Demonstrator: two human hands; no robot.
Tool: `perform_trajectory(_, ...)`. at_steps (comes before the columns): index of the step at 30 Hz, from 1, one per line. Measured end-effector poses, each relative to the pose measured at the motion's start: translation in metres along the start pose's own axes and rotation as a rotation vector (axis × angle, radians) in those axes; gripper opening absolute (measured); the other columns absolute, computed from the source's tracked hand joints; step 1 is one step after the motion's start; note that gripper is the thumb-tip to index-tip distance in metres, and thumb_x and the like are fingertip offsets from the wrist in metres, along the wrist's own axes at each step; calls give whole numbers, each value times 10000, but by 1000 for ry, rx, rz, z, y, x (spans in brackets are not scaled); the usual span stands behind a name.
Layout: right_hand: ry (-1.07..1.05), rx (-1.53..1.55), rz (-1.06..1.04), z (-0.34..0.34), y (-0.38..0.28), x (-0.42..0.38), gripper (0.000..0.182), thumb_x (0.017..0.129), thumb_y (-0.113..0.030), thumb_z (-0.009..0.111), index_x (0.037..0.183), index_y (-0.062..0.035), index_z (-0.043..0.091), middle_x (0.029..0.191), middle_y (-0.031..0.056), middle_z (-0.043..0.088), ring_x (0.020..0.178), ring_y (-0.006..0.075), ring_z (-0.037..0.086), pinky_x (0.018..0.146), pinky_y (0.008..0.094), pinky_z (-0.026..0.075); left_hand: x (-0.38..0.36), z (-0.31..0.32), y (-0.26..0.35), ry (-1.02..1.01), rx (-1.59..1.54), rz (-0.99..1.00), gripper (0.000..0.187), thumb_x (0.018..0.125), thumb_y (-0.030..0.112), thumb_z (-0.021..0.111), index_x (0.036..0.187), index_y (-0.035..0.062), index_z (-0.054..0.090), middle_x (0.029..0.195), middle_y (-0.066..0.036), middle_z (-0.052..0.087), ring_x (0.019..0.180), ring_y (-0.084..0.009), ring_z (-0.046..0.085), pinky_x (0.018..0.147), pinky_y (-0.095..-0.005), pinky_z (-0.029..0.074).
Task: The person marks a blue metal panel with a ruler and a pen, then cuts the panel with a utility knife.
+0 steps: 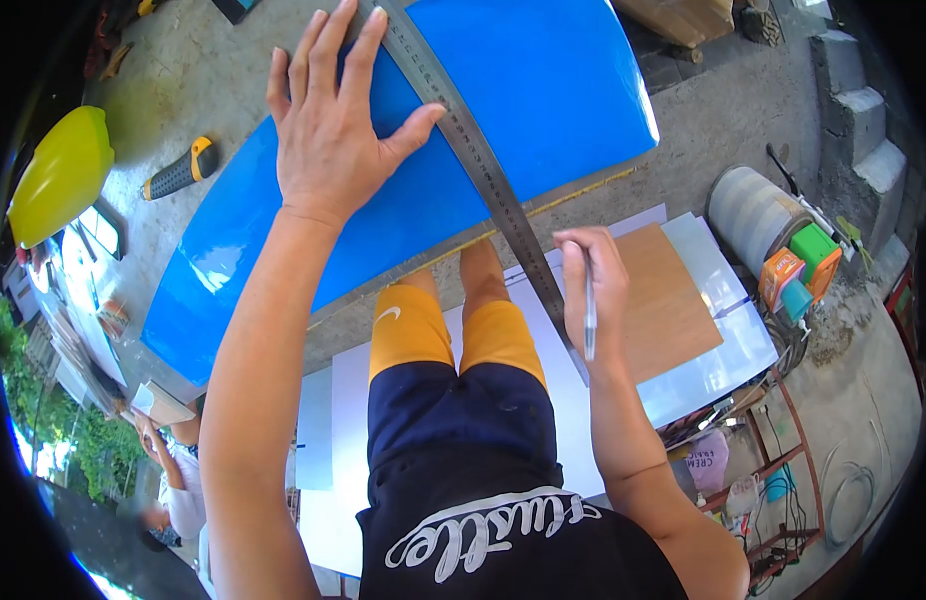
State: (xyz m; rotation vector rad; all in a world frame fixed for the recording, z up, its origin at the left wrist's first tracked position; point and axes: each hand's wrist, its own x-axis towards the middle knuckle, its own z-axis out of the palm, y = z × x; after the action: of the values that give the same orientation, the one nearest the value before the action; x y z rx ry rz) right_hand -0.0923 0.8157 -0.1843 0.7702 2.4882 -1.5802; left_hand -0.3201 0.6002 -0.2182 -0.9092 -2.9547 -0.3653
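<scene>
A glossy blue sheet (558,95) lies across the work surface in front of me. Over it runs a long metal ruler (473,150), slanting from the top down past the sheet's near edge towards my right forearm. My left hand (333,140) is spread flat on the blue sheet, its thumb tip and some fingertips touching the ruler's left edge. Close beside the ruler's near end, my right hand (595,270) is closed around a slim silvery pen (589,315), whose tip points back towards my body.
A yellow-and-black cutter knife (181,170) and a yellow curved piece (63,175) are at left. Behind me are white sheets (683,385) and a brown board (663,305). Another person (178,485) sits lower left. A striped container (753,215) and concrete steps (863,120) stand right.
</scene>
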Motion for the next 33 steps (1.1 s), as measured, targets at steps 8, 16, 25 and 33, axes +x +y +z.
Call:
perform_trajectory(8,-169,198,242,15,11,-8,243,1089,-234,671,1118,7,689,833,83,665,746,128,569,701,296,496,-4,9,-4,30,44,31,876,957,762,590,1642,240,434,1707,-57,394,1606,-263,313,1342,-515,131)
perform_trajectory(16,-165,236,299,13,16,-18,178,1077,-172,682,1068,6,689,735,3,559,655,67,498,579,269,421,-4,8,-4,43,34,25,891,952,765,592,1653,244,417,1709,-55,393,1607,-259,315,1344,-505,132)
perform_trajectory(25,-135,215,264,21,10,-5,146,1056,-136,704,1063,10,708,751,21,592,676,80,500,598,278,430,-4,6,-3,35,20,11,923,931,752,633,1657,228,412,1710,-52,391,1607,-255,315,1345,-496,133)
perform_trajectory(33,-138,222,249,25,11,1,151,1053,-129,706,1084,19,711,779,40,611,711,94,503,638,284,449,-3,5,-2,17,28,1,941,924,759,641,1656,214,413,1714,-47,385,1608,-244,312,1346,-489,133)
